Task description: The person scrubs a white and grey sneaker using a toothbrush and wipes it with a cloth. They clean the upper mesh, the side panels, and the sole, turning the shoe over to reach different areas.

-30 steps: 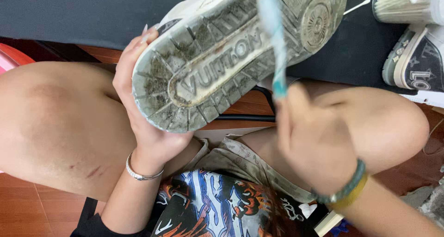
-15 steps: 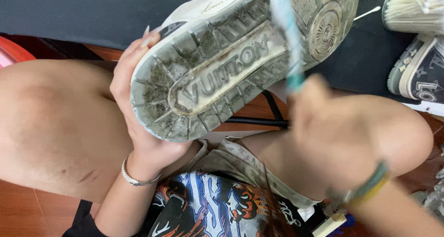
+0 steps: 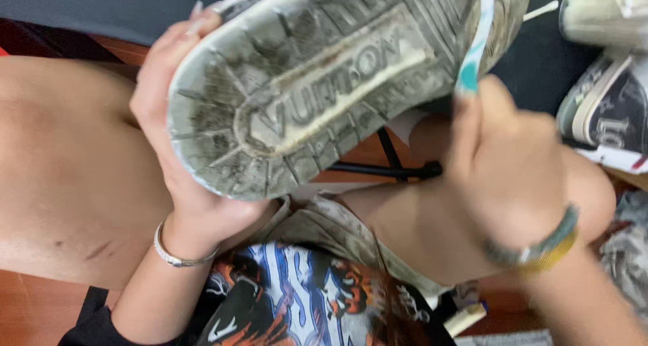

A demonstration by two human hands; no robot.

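Observation:
My left hand (image 3: 177,126) grips a dirty white sneaker (image 3: 324,76) from below, its worn grey sole turned up towards me. My right hand (image 3: 507,165) is closed on the handle of a white and teal toothbrush (image 3: 475,45), which lies across the sole near the heel end at the upper right. The brush head is out of view past the top edge. A silver bangle sits on my left wrist and green and yellow bands on my right wrist.
My bare knees sit left and right over a wooden floor (image 3: 27,305). A dark mat (image 3: 101,5) lies at the back. Other sneakers (image 3: 604,96) rest at the right edge. A black rod (image 3: 378,170) runs under the shoe.
My right hand and the toothbrush have moved right and up along the sole towards the heel. The sneaker now fills more of the view; my left hand keeps its hold.

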